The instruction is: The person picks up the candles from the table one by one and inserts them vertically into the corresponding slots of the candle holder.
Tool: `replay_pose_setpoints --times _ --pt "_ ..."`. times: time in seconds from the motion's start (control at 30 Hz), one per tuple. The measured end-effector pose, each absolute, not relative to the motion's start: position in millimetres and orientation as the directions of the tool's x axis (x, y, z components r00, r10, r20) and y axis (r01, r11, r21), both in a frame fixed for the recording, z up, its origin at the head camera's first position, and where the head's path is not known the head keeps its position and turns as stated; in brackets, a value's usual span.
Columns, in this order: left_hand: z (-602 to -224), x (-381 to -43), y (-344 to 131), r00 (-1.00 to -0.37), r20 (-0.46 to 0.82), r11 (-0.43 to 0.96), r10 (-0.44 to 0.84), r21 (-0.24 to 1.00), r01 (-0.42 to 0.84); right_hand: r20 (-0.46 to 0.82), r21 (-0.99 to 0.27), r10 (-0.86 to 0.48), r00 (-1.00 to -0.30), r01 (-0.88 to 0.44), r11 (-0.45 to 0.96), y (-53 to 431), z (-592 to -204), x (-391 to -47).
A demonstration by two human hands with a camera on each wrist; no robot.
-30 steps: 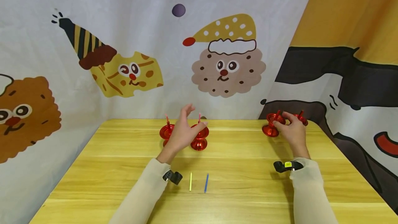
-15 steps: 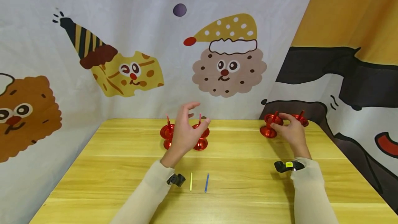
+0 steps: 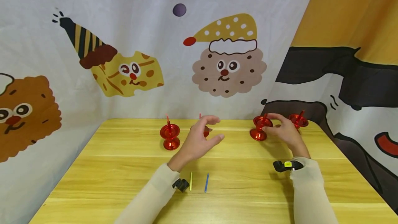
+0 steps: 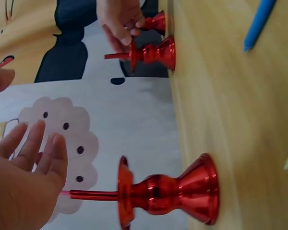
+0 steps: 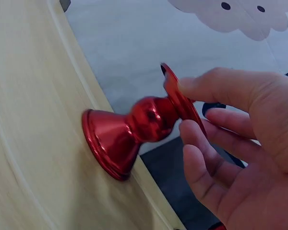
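Observation:
Between the thumb and fingers of my right hand (image 3: 286, 133) is the dish rim of a shiny red candle holder (image 5: 151, 120). A red stick stands up from its dish, and its base is at or very near the table. My left hand (image 3: 197, 142) is held in the air with fingers spread in a loose curve and nothing between them. Behind it, mostly hidden in the head view, stands a second red candle holder (image 4: 158, 194) with a pink-tipped candle. A third candle holder (image 3: 171, 137), with a thin candle upright, is to its left.
Another red candle holder (image 3: 299, 120) stands at the back right, partly behind the right hand. A yellow candle (image 3: 191, 182) and a blue candle (image 3: 206, 183) lie on the wooden table (image 3: 248, 196). A printed cloth (image 3: 149, 16) hangs along the back edge.
My right hand has shifted its candle holder left, away from the one at the far right. My left hand has moved right and nearer, uncovering the leftmost holder and covering the one beside it.

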State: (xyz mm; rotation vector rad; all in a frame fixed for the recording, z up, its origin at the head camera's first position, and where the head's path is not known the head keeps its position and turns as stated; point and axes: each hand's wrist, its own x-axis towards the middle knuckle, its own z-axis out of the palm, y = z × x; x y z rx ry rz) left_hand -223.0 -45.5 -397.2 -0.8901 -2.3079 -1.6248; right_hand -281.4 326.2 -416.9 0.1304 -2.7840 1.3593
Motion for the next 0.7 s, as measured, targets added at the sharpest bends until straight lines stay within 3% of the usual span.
replay_pose_setpoints --times 0.5,0.7 --pt "-419.5 -231.4 -45.1 -0.836 0.204 0.221 0.51 0.908 0.356 0.078 -0.826 -0.272 -0.959 -0.215 0.521 297.6 -415.2 -280.7" --pt "-425.7 -232.9 -44.8 -0.819 0.16 0.243 0.551 0.908 0.341 0.076 -0.811 -0.324 -0.943 -0.248 0.53 284.4 -417.0 -283.4"
